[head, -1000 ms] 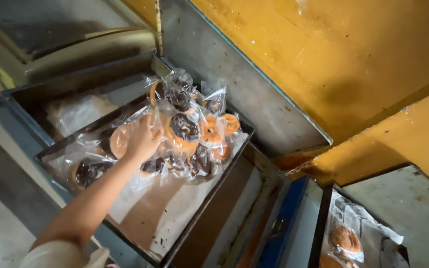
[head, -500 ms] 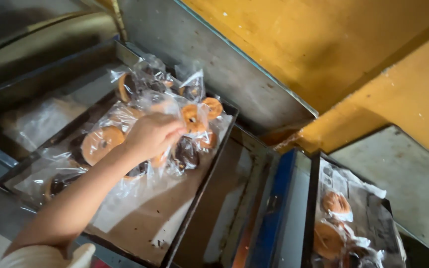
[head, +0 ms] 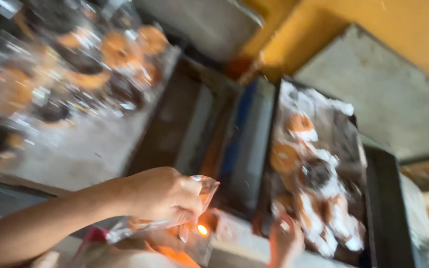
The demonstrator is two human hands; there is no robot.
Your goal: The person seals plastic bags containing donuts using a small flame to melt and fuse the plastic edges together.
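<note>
The picture is blurred by motion. My left hand (head: 162,194) is closed on a clear plastic bag (head: 203,187) with something orange inside, held low in front of me. Just under the bag's edge burns a small flame (head: 202,230). My right hand (head: 284,241) reaches up at the bottom, its fingers at the near end of a dark metal tray (head: 383,183) filled with orange and dark doughnuts in clear wrappers (head: 299,159). Whether it grips one I cannot tell.
A second tray (head: 90,154) at the upper left holds several bagged doughnuts (head: 117,49), with bare metal at its near end. A blue and grey metal frame (head: 239,144) runs between the two trays. Yellow walls (head: 403,30) stand behind.
The view has swung right and down. My left hand has left the pile on the left tray and come near me with a bag. The right hand and flame have come into view.
</note>
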